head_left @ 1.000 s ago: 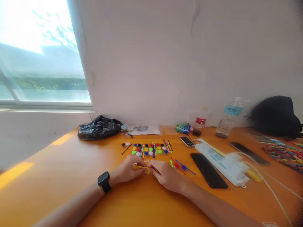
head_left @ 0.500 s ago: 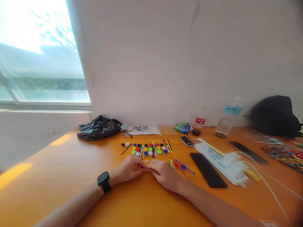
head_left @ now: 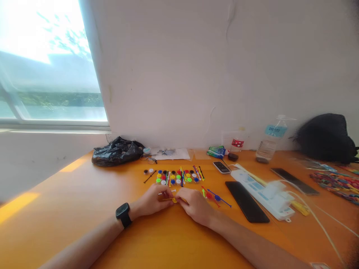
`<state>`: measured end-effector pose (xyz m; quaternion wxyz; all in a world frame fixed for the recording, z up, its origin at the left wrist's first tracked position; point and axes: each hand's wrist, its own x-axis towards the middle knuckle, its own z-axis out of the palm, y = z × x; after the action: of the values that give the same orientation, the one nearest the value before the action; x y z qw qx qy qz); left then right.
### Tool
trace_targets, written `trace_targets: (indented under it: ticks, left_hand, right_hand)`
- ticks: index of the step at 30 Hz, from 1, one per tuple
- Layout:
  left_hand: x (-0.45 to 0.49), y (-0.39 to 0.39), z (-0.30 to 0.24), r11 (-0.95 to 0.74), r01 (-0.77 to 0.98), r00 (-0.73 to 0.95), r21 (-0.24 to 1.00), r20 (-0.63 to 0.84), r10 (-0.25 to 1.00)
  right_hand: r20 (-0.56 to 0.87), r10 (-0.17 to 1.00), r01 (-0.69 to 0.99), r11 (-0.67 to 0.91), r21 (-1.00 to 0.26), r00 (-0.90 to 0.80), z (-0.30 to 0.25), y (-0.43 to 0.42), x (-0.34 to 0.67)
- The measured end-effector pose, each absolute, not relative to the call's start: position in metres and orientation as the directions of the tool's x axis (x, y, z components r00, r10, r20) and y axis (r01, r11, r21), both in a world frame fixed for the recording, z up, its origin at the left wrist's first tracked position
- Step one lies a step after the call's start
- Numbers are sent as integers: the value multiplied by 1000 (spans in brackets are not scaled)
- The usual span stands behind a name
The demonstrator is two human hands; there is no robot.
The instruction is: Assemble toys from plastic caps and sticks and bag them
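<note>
Broad orange-brown wooden table (head_left: pixel 84 216), sunlit at its left edge. On its right, a long white plastic power strip (head_left: pixel 254 190) with a flat black rectangular slab (head_left: pixel 246 201) alongside, both apart from the hands, which probably spares elbow room. Left hand (head_left: pixel 153 201), black watch at its wrist, and right hand (head_left: pixel 196 205) meet low over the table, likely so each can steady the other's grip. Beyond them, rows of small round multicoloured plastic discs (head_left: pixel 173 177), thin sticks lying among them; the ordering perhaps eases picking by colour. Beside the right hand, a blue plastic arrow with a round hub (head_left: pixel 217 198). Smallest: a yellow plastic piece (head_left: pixel 174 200) between the hands, both sets of fingers narrowed, pinching it.
</note>
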<state>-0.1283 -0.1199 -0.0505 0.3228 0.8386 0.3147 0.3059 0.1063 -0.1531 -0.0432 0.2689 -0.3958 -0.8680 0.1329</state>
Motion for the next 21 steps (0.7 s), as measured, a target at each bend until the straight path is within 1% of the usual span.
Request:
trace_targets:
  ticks: [6, 9, 12, 14, 17, 21]
  left_hand:
    - [-124, -121, -51, -634, 323, 611, 702, 357, 707]
    - [-122, -121, -51, -639, 324, 602, 698, 369, 708]
    - [-121, -121, -51, -642, 321, 602, 697, 373, 706]
    - [-121, -121, -51, -645, 319, 597, 695, 381, 706]
    - [-122, -122, -48, -652, 312, 597, 691, 390, 700]
    - [-122, -123, -43, -647, 320, 606, 692, 375, 702]
  right_hand:
    - [392, 737, 640, 674, -369, -551, -44, -153, 108]
    - [392, 720, 667, 687, -287, -573, -42, -153, 108]
    - [365, 705, 690, 697, -196, -608, -41, -154, 108]
    - [350, 689, 686, 711, -156, -635, -39, -153, 108]
    - [339, 645, 642, 754, -139, -685, -35, -154, 110]
    - [325, 614, 599, 785, -157, -719, -31, -156, 110]
